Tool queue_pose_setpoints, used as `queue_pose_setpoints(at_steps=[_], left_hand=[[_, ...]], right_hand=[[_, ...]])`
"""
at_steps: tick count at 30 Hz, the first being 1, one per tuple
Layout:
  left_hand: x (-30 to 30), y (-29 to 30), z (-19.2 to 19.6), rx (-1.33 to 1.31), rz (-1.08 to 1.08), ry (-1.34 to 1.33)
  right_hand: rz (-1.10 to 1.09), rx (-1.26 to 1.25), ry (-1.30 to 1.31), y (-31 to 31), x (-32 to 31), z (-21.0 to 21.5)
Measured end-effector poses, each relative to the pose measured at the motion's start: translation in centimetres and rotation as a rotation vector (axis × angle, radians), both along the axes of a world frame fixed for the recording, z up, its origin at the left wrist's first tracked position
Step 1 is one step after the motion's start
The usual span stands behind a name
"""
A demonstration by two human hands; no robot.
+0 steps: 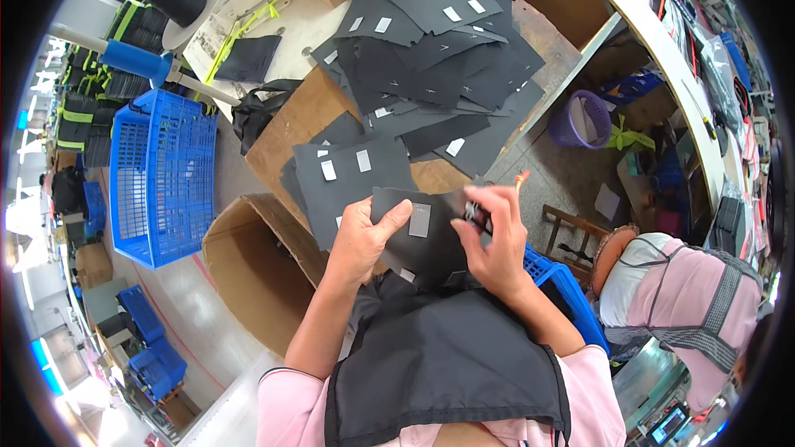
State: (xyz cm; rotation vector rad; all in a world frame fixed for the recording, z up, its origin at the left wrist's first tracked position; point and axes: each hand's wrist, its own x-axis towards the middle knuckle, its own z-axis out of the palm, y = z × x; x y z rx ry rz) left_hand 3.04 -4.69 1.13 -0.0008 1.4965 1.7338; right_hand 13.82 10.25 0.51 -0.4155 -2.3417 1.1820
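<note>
My left hand (361,240) grips the left edge of a black fabric panel (406,250), its thumb lying on top. A silvery-grey rectangular patch (420,220) sits on that panel. At the panel's right edge, my right hand (495,240) curls its fingers around a small dark tool (474,215) with shiny parts, too blurred to name. Something orange (522,178) sticks up by its fingertips. Just beyond my left hand lie several black panels (373,178) with white patches. Farther off, a large loose pile of black panels (431,58) covers the wooden table (277,136).
An open cardboard box (240,265) stands left of my lap, with a blue plastic crate (157,182) beyond it. Another blue crate (563,294) is by my right elbow. A purple basket (580,120) stands at the right. Another person (679,290) sits close on the right.
</note>
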Motion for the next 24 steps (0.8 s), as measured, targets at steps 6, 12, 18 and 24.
queue_pose_setpoints(at_steps=[6,12,18,24], left_hand=[[0.4,0.2,0.2,-0.002,0.020,0.068],[0.5,0.2,0.6,-0.178,-0.018,0.264],[0.5,0.3,0.4,-0.210,-0.023,0.349],[0.5,0.5,0.8,-0.222,-0.052,0.343]], right_hand=[[0.142,0.222,0.054,0.2,0.0,-0.5],[0.187,0.290,0.079,0.6,-0.4,0.0],[0.305,0.151,0.070,1.8,0.2,-0.1],[0.270,0.215,0.045,2.0,-0.9,0.9]])
